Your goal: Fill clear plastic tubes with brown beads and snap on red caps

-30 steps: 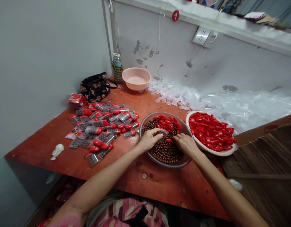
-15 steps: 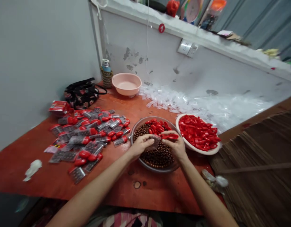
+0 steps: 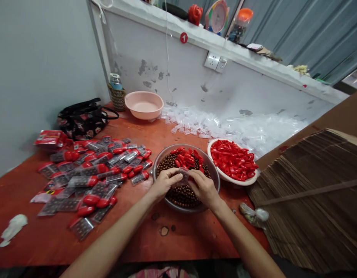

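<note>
Over the grey bowl (image 3: 215,170), my left hand (image 3: 166,182) pinches a small clear plastic case (image 3: 182,178) with dark round balls inside. My right hand (image 3: 206,188) is closed at the case's upper end, fingertips against it. A bit of red cap (image 3: 183,169) shows there, and the rest is hidden by the fingers. Glossy brown balls (image 3: 178,199) fill the bowl beneath, with loose red caps (image 3: 188,157) heaped at its far side. To the right, a white bowl (image 3: 239,182) holds many more red caps (image 3: 230,158).
Red-capped filled cases (image 3: 103,170) lie piled on the left. Clear empty cases (image 3: 225,125) are heaped along the wall. A pink basin (image 3: 143,112), a floral bag (image 3: 82,119) and a flask (image 3: 116,82) stand behind. Stacked cardboard (image 3: 311,200) borders the right.
My right hand has brought the red cap from beside the case onto its upper end, so the hands are closer together. The view has shifted to the right.
</note>
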The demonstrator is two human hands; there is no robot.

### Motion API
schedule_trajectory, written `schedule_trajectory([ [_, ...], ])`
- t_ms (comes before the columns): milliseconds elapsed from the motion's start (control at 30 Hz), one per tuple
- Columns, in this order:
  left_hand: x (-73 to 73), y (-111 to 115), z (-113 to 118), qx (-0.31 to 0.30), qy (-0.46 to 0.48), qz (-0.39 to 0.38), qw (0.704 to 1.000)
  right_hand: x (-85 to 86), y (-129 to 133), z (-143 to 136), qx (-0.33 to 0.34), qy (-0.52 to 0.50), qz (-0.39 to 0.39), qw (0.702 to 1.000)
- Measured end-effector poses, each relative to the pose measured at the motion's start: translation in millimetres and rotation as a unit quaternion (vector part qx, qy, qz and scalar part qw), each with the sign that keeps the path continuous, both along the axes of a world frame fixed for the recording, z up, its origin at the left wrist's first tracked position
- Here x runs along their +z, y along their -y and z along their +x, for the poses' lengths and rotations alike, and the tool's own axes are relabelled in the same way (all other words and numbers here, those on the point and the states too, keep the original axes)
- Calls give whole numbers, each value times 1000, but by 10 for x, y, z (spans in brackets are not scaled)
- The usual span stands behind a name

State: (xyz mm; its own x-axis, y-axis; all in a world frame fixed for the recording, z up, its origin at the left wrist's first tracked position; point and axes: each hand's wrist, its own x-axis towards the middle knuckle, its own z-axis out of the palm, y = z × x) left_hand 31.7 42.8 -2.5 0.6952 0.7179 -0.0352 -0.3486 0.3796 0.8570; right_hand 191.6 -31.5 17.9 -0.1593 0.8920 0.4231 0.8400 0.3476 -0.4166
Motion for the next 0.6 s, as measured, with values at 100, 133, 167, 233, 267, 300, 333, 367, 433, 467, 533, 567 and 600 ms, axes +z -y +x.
schedule_trajectory([
  [100, -16, 6, 12, 6, -1, 14, 1000, -36, -2, 34, 10, 85, -1, 996],
  [133, -19, 11, 16, 13, -8, 29, 999, -32, -5, 50, 1, 92, 1, 996],
  [167, -19, 17, 18, 25, -22, 56, 998, -16, -9, 69, -15, 83, 8, 996],
  [233, -9, 33, 17, 57, -69, 142, 986, 49, -21, 107, -56, 33, 32, 997],
  [267, 0, 44, 14, 73, -96, 192, 974, 94, -29, 122, -68, 4, 41, 997],
  [300, 9, 54, 9, 86, -120, 238, 960, 142, -37, 131, -67, -20, 43, 997],
  [333, 19, 66, 4, 94, -138, 276, 947, 188, -44, 133, -53, -32, 36, 997],
  [367, 26, 77, -1, 98, -149, 303, 936, 228, -51, 128, -30, -35, 26, 999],
  [433, 34, 97, -10, 106, -161, 334, 923, 277, -64, 106, 20, -20, 5, 1000],
  [467, 35, 106, -13, 112, -167, 344, 917, 284, -69, 94, 37, -11, -3, 999],
  [533, 35, 123, -19, 126, -182, 360, 906, 270, -75, 76, 55, 2, -8, 998],
  [567, 34, 132, -22, 134, -190, 366, 901, 251, -73, 72, 59, 6, -7, 998],
  [600, 33, 142, -25, 141, -196, 371, 897, 227, -66, 70, 64, 10, -5, 998],
])
